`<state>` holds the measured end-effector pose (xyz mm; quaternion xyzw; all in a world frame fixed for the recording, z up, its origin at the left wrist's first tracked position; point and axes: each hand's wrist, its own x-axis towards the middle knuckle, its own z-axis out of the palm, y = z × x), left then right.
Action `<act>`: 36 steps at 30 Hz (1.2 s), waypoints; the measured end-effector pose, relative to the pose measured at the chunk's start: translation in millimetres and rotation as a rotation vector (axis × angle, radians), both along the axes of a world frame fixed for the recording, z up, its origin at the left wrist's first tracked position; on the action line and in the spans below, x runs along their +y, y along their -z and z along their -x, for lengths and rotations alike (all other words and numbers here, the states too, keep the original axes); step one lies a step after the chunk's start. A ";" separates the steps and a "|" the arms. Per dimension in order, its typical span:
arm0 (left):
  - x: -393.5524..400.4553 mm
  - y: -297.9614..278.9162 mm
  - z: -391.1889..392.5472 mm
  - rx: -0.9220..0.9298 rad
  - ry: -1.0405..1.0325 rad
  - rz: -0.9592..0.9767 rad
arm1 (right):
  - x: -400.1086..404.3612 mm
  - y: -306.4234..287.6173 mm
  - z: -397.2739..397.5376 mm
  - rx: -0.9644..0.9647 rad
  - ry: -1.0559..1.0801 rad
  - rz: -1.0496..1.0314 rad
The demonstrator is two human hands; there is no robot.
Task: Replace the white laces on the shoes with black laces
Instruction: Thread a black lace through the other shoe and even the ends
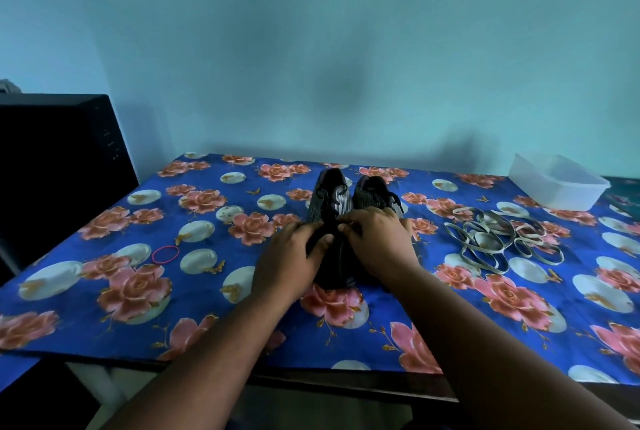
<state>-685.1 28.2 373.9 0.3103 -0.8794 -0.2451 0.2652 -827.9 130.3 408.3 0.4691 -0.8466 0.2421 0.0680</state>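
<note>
A dark cabinet (59, 166) stands left of the floral tablecloth (207, 291) under a teal wall; a red band (165, 254), then the left hand (294, 263) and right hand (377, 242) pinching a black lace (341, 249) over the shoes (346, 201), fingers curled; white laces (498, 239) and a tub (557, 183) lie right

Home room, floral tablecloth (145, 291) on table, plain teal wall (311, 31)

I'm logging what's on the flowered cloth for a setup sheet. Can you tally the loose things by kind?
Shoes: 2, left shoe and right shoe
Heap of white laces: 1 (separate laces cannot be counted)
Red rubber band: 1
Clear plastic container: 1
Total: 5
</note>
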 end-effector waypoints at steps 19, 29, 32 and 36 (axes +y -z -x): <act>-13.7 -8.8 24.8 0.370 -0.072 -0.444 | -0.1 -15.1 8.5 -0.158 0.046 0.177; 31.7 19.9 -10.4 0.034 0.118 -0.316 | 85.7 33.9 16.8 -0.425 -0.003 0.058; 36.3 20.5 -8.3 -0.033 0.101 -0.225 | 88.9 40.8 13.2 -0.435 -0.017 0.120; 41.0 19.4 -9.2 -0.038 0.083 -0.194 | 90.9 39.9 12.3 -0.469 0.006 0.112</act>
